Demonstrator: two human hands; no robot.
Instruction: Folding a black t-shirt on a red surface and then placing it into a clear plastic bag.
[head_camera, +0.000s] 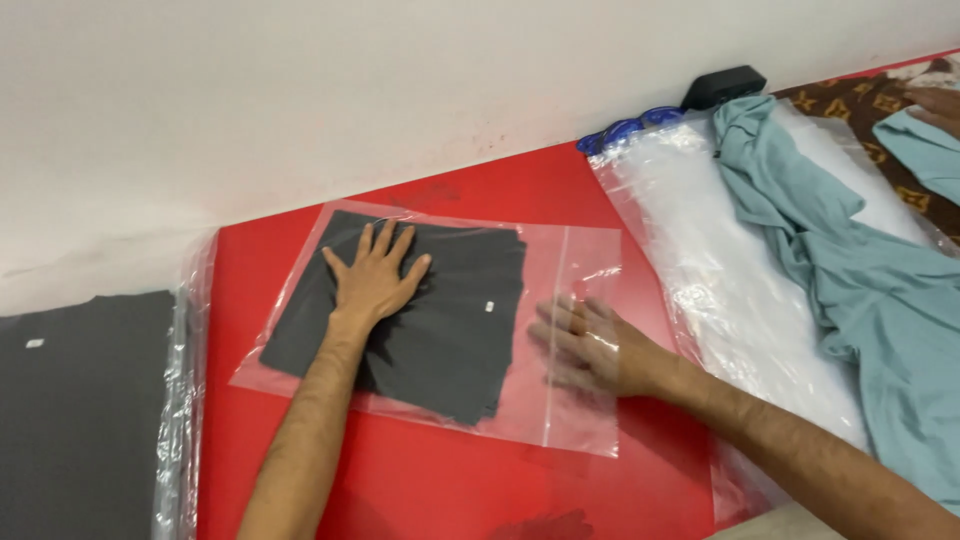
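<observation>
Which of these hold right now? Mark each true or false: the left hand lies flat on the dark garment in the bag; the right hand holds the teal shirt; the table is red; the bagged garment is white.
1. The left hand lies flat on the dark garment inside the clear bag: true.
2. The right hand holds the teal shirt: false; it rests on the bag's open end, away from the shirt.
3. The table is red: true.
4. The bagged garment is white: false; it is dark grey.
</observation>
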